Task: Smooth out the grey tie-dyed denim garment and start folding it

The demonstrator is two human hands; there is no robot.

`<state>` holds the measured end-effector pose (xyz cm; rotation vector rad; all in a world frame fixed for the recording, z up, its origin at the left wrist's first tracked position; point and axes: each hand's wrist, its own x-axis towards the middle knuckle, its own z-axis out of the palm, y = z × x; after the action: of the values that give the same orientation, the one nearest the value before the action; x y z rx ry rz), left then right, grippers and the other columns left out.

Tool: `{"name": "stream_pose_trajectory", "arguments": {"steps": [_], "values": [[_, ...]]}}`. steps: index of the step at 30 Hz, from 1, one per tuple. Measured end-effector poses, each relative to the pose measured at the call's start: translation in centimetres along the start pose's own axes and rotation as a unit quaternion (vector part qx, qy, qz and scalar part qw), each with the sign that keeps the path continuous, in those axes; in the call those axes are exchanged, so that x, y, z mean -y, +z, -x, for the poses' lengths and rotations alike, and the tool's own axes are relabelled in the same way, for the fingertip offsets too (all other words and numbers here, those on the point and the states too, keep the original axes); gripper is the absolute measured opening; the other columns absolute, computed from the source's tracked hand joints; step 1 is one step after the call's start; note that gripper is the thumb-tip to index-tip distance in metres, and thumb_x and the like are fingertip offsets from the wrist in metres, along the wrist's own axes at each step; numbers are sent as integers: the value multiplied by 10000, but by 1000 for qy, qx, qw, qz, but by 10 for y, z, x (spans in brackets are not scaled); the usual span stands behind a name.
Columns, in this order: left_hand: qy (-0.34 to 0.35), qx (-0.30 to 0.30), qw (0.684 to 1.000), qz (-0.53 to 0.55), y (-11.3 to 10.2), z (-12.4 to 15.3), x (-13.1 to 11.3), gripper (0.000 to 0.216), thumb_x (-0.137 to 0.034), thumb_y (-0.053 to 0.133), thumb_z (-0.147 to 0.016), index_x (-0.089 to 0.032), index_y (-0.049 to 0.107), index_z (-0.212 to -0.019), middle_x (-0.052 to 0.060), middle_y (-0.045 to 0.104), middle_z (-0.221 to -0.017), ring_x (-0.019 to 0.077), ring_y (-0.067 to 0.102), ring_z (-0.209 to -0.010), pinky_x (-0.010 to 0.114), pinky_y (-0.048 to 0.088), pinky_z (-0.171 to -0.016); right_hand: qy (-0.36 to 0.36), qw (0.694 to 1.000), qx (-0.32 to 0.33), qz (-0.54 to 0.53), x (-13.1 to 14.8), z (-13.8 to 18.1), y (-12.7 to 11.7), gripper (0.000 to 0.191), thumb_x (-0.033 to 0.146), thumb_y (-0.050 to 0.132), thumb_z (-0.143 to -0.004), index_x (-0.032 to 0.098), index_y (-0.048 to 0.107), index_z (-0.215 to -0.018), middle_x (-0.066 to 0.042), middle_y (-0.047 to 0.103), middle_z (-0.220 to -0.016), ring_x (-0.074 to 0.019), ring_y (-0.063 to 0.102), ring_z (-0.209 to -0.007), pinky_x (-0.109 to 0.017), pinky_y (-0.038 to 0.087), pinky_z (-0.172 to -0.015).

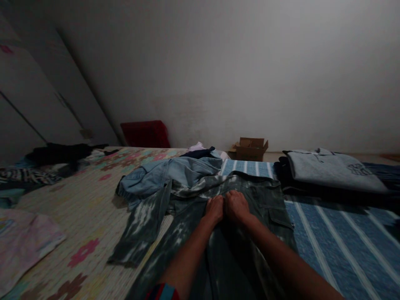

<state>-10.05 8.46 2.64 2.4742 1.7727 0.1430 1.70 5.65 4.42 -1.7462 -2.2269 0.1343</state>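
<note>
The washed-grey jeans (218,233) are pressed flat by left hand (215,209) and right hand (236,206) (nothing gripped); the loose leg left of them could be dragged askew.

Two bare hands are being seen, the left hand (215,209) and the right hand (236,206), both lying on one dark grey bleach-washed denim garment (200,208). One light blue denim jacket (170,175) is being counted beyond it. One folded grey sweatshirt (334,170) is being counted on one dark folded pile (284,173). One small brown cardboard box (251,148) and one red box-like object (145,133) are being counted by the wall. One dark heap of clothes (61,153) is being counted at left.
</note>
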Motion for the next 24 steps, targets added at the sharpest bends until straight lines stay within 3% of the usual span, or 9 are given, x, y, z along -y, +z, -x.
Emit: {"name": "stream_pose_trajectory", "arguments": {"steps": [3,8,14,19,22,24], "values": [[9,-6,1000,0,-9,-4,8,299,-93,422,-878,-163,629,-1083,78,675,-1135,184,607,-1080,292,438,-970,-22,1000,-2,0,-5,-15,20,349,233,344,-944,149,589,-1178,-145,548,-1299,-258,409,-1268,-391,281,-1028],[4,-41,999,-7,-21,-19,21,324,-51,414,-871,-104,599,-1131,118,614,-1240,200,543,-1174,276,390,-1022,-43,999,-7,1,-12,-12,45,409,330,327,-971,138,530,-1270,-150,479,-1382,-281,323,-1336,-436,216,-1077],[-22,-50,998,-26,-20,-48,38,419,-16,465,-815,-129,544,-1210,143,393,-1469,229,320,-1379,356,296,-1114,-42,999,-3,2,-14,-14,48,438,341,315,-973,149,483,-1329,-141,436,-1430,-283,307,-1351,-454,212,-1084],[-49,-51,997,-39,-10,-56,42,396,-12,442,-828,-128,547,-1192,170,386,-1466,271,316,-1380,440,309,-1099,-41,999,9,0,-15,-16,49,447,348,319,-968,170,462,-1353,-131,409,-1455,-297,292,-1362,-474,220,-1083],[-32,-75,996,-48,-6,-52,34,395,-15,386,-859,-121,530,-1210,159,341,-1493,257,242,-1410,433,253,-1127,-40,999,13,-4,-15,-16,48,446,340,314,-965,185,463,-1355,-123,402,-1461,-314,284,-1366,-489,228,-1079],[-3,-75,996,-48,-3,-46,27,378,-35,393,-869,-147,549,-1195,133,400,-1461,236,289,-1387,413,259,-1126,-38,999,13,-8,-14,-16,48,453,338,298,-968,183,458,-1362,-125,401,-1461,-321,276,-1370,-490,226,-1080]]}}
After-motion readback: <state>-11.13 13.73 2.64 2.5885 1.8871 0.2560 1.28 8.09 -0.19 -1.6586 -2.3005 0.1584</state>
